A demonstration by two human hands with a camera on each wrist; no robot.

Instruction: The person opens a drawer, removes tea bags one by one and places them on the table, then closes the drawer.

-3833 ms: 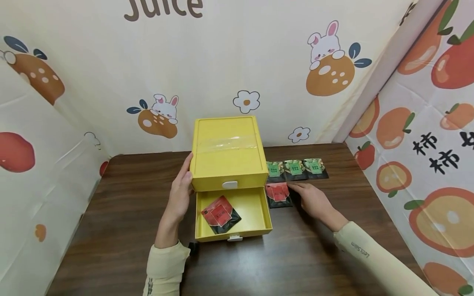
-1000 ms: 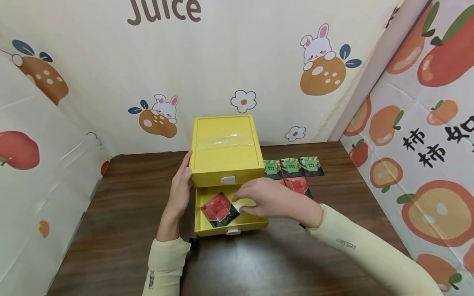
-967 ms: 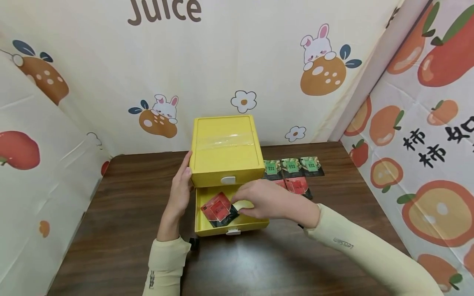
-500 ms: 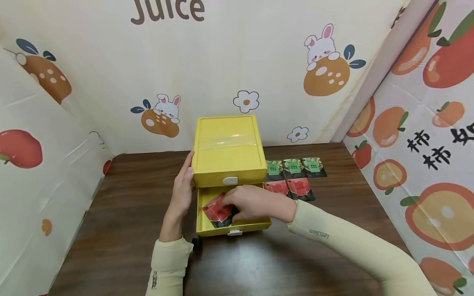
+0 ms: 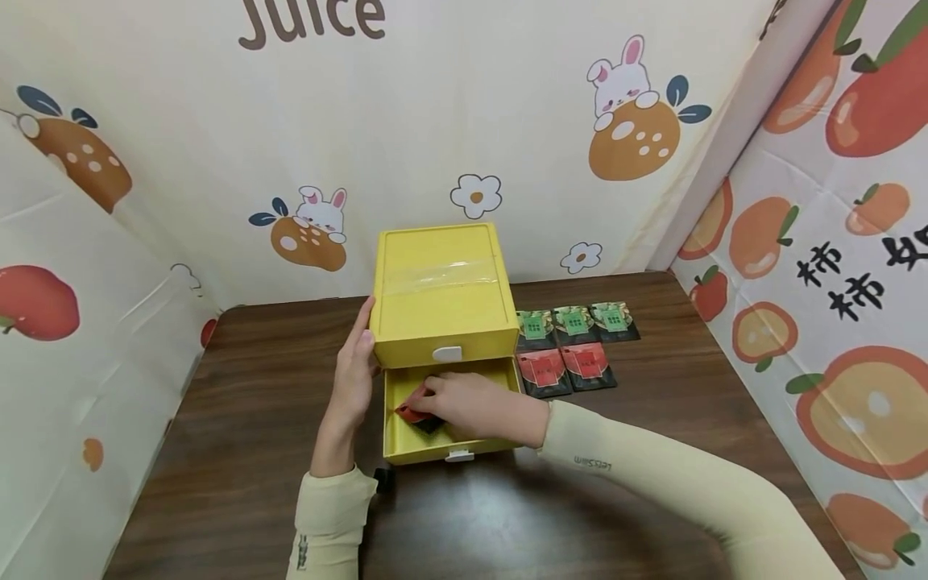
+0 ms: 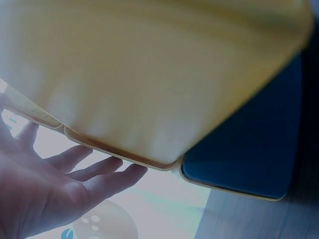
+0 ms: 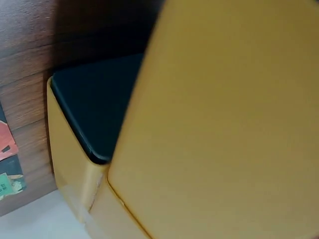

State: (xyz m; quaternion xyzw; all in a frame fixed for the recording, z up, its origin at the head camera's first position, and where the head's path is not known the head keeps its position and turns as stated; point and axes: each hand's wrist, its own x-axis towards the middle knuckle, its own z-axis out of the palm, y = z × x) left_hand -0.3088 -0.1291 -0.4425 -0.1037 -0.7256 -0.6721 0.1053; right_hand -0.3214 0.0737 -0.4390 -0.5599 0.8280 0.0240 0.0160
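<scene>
A small yellow two-tier drawer box [image 5: 438, 310] stands on the table with its lower drawer [image 5: 406, 443] pulled out. Inside that drawer my right hand [image 5: 471, 403] pinches a red and black sachet [image 5: 413, 411], which is tilted and bent and mostly covered by the fingers. My left hand [image 5: 353, 379] rests along the box's left side, thumb near the front corner. In the left wrist view the extended fingers [image 6: 117, 181] touch the box's edge. The right wrist view shows yellow drawer wall but not the right hand.
Right of the box lie three green and black sachets [image 5: 574, 325] in a back row and two red and black sachets [image 5: 587, 365] in front of them. A patterned cloth wall [image 5: 435, 121] stands close behind the box. Dark wooden table [image 5: 239, 451] spreads around it.
A second red sachet now lies in the front row on the table. My right hand has moved left into the drawer and grasped the sachet there. The left hand has stayed at the box.
</scene>
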